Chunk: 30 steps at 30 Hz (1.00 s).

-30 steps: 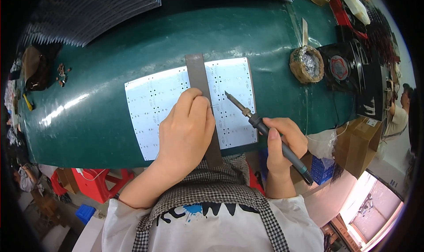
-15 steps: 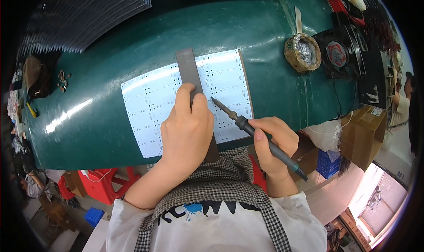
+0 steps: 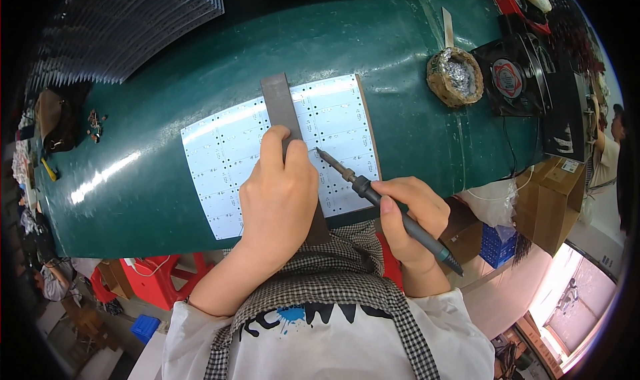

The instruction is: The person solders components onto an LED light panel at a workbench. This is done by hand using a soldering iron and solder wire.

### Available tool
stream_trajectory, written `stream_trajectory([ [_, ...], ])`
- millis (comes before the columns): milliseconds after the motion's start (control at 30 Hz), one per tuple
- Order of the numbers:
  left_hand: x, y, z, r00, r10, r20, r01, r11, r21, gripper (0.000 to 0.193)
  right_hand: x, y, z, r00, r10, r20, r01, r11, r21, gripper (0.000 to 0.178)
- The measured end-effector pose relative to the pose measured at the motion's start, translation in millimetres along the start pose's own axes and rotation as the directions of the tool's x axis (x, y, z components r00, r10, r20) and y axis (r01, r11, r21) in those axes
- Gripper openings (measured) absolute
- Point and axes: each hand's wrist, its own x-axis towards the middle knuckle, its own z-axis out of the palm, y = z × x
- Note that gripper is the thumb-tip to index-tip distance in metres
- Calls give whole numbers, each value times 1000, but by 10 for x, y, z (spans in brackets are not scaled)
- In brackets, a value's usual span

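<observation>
One dark bar (image 3: 278,103) crosses one white board (image 3: 220,161) on one green table (image 3: 148,130). Just right of the board, the right hand (image 3: 407,246) grips one soldering iron (image 3: 419,233); over the board, the left hand (image 3: 280,195) curls on the bar, its grip impossible to tell.

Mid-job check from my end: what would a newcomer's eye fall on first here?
Probably the bright white panel, dotted with dark spots, on the green table at the centre, with a dark bar across it. Next, the soldering iron in the right hand, its tip by the fingers of the left hand. Then the ribbed grey stack at upper left.
</observation>
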Motion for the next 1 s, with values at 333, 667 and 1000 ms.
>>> stream_trajectory([
  [333, 81, 29, -73, 997, -13, 81, 19, 997, -80, 8, -36, -3, -8, 999, -41, -12, 42, 999, 10, 15],
  [667, 66, 19, -139, 991, 0, 131, 20, 989, -148, 6, -96, -5, -65, 999, -16, -38, 17, 1000, 17, 15],
  [1000, 7, 37, -119, 992, 53, 114, -32, 982, -185, 10, -68, -29, 0, 1000, 11, -24, -11, 1000, 18, 15],
])
